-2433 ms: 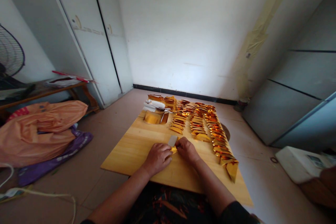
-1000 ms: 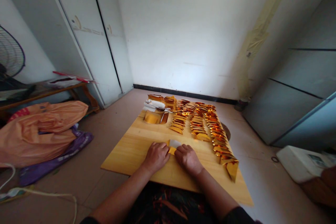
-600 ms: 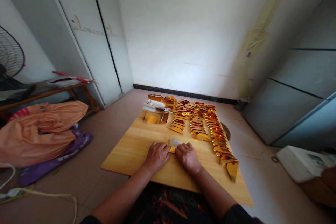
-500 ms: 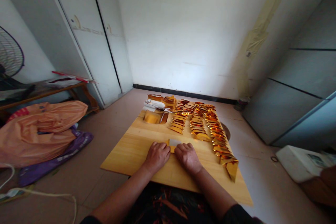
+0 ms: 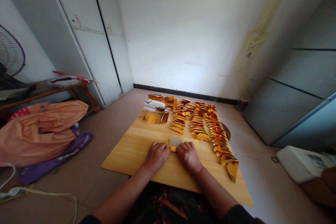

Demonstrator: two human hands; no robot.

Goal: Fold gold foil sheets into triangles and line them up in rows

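Note:
A sheet of gold foil paper [image 5: 173, 142] lies on the wooden board in front of me, its pale back showing and its near edge folded over in gold. My left hand [image 5: 158, 154] grips the fold's left end with curled fingers. At the right end, my right hand [image 5: 188, 154] is closed on the same edge. The fingertips of both hands partly hide the paper. Beyond them stand rows of folded gold foil pieces [image 5: 200, 136], and another row [image 5: 218, 139] runs down the right side. A stack of gold foil sheets [image 5: 152, 117] sits at the far left.
The wooden board [image 5: 126, 154] spans the space before my lap. White crumpled wrapping [image 5: 154, 104] lies at its far left corner. An orange bag [image 5: 39, 129] and a purple bag [image 5: 57, 157] rest on the floor at left. A white box [image 5: 299, 164] stands at right.
Both hands stay at the fold with almost no movement. The whole view has shifted very slightly.

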